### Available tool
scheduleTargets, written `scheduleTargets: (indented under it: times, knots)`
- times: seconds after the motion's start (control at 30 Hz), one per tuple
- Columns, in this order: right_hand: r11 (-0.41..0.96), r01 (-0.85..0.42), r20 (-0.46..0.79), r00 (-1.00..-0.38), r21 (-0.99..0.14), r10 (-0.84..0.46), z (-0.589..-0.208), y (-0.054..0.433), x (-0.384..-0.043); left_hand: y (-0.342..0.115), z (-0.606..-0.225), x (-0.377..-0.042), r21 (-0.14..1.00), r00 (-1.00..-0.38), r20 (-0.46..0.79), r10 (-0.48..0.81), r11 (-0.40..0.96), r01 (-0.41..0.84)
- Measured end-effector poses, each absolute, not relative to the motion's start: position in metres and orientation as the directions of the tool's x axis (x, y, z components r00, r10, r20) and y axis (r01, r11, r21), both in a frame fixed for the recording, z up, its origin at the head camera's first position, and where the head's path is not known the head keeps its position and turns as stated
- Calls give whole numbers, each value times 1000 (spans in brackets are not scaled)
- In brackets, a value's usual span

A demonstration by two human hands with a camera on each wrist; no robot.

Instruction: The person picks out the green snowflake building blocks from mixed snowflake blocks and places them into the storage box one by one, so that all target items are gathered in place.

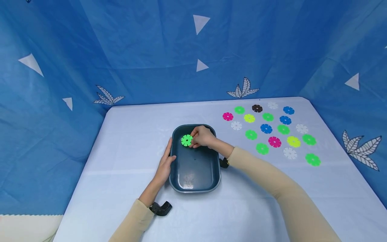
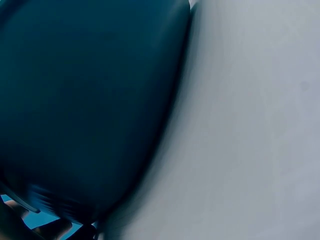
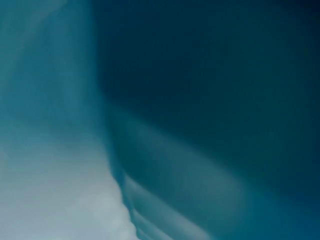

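Observation:
A dark blue-green plastic tray (image 1: 195,171) with rounded corners lies on the table. At its left side is my left hand (image 1: 164,164), long fingers along the outer wall and thumb over the rim, holding it. My right hand (image 1: 204,137) reaches over the far right part of the tray and pinches a bright green notched disc (image 1: 186,140) between thumb and fingers, inside the tray's outline. In the left wrist view the dark tray wall (image 2: 90,100) fills the left, with fingertips at the bottom corner. The right wrist view shows only blurred tray wall (image 3: 215,100).
Several notched discs lie spread to the right of the tray, among them a pink disc (image 1: 274,142), a blue disc (image 1: 266,128), a yellow disc (image 1: 293,141) and a brown disc (image 1: 257,108). A blue curtain (image 1: 157,50) hangs behind the white table (image 1: 130,144).

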State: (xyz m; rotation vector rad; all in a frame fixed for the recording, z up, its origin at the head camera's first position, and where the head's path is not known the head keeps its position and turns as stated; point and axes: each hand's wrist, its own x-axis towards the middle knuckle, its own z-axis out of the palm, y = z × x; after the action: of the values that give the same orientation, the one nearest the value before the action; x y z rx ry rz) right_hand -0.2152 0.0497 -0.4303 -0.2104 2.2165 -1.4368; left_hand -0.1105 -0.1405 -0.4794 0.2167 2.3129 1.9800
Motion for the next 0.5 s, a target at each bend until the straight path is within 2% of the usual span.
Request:
scheduleTargets:
  times: [0.5]
  knots:
    - [434, 154, -323, -880, -888, -348, -441, 39, -212, -141, -480, -110, 986, -987, 19, 160, 161, 45]
